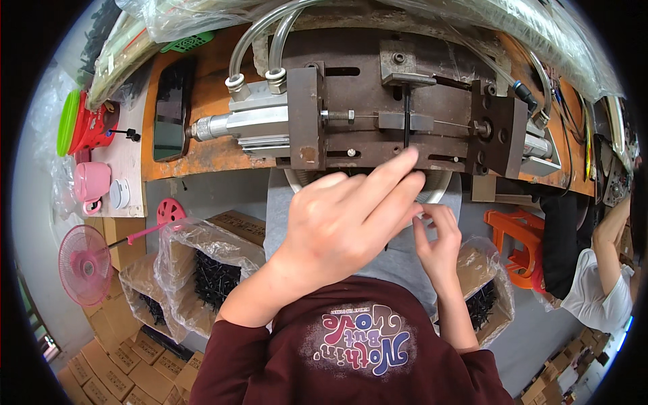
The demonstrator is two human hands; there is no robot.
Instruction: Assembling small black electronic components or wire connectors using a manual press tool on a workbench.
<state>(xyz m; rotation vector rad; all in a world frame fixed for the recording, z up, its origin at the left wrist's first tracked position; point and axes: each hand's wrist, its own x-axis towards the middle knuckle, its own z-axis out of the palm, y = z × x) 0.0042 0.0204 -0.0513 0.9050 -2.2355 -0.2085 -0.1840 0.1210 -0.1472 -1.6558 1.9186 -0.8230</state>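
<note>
A thin black rod (407, 115) stretches across the grey block (422, 122) in the middle of the metal fixture (364, 142) on the bench. My left hand (344, 219) reaches over the fixture's front edge, its index finger stretched out and its tip at the rod's near end. The other fingers are partly bent, and the thumb is hidden beneath. Just right of it, my right hand (440, 243) has thumb and fingertips brought together close to the left hand's fingers. Whatever lies in that pinch is too small or covered to make out.
A pneumatic cylinder (256, 121) with clear hoses sits left of the fixture, beside a dark phone (174, 108). Below are plastic-lined boxes of black parts (216, 277), a pink fan (85, 264) and an orange stool (516, 236). Another person's arm (611, 233) shows at right.
</note>
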